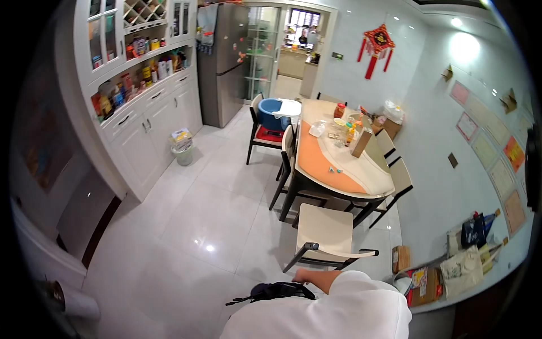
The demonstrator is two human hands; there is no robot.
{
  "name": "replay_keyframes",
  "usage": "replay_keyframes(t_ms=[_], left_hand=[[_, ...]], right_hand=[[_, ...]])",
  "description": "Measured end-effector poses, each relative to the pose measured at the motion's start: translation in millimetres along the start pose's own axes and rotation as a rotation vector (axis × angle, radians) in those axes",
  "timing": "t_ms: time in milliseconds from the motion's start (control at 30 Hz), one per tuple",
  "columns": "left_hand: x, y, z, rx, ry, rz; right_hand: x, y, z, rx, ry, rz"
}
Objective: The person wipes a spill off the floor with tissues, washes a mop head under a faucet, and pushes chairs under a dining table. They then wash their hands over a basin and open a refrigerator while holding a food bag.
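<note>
My right hand [301,276] reaches out from a white sleeve [370,285] at the bottom centre, just above a black bag-like item [282,291] with straps. Its fingers are too small and partly hidden to tell whether they grip anything. My left hand is out of sight. In front of my right hand stands a beige chair [324,229] with a dark frame. Beyond it is a dining table [316,161] bearing bottles, a jar and a tissue-like box [361,142].
More chairs flank the table, one with a blue child seat [271,113]. A white cabinet [149,141], a small bin [182,152] and a grey fridge [226,73] stand left. Cardboard boxes [426,285] and bags [463,271] lie along the right wall.
</note>
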State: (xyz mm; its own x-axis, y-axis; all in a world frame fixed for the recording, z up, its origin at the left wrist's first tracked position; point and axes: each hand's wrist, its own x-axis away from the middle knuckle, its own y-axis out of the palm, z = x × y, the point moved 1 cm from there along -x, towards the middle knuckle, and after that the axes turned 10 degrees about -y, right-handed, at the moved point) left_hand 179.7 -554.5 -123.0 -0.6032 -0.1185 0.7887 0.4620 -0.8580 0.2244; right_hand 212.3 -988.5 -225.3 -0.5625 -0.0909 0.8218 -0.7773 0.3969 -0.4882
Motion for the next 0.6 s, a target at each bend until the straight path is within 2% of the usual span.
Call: replay_keyframes(t_ms=[33,167,367,500,533,600], left_hand=[[-11,-6,21,-0.026,0.000,-0.008],[-65,-5,97,-0.112,-0.004,-0.058],[-172,32,206,-0.223,-0.048,-0.090],[-235,47,285,-0.250,-0.072,-0.033],[-249,50,305,-0.245,-0.078,-0.014],[-280,54,341,-0.232,-0.086,0.029]], right_hand=[[-3,2,3,-0.023,-0.019,-0.022],[7,7,-19,-0.151,0.178,0.035],[-77,9,-65,-0.358,0.262,-0.062],[-138,-63,-114,-0.297,0.018,-0.139],[-150,-102,-143,-0.406,0.127,-0.063],[-199,-157,-168,-0.425,0.105,0.118]])
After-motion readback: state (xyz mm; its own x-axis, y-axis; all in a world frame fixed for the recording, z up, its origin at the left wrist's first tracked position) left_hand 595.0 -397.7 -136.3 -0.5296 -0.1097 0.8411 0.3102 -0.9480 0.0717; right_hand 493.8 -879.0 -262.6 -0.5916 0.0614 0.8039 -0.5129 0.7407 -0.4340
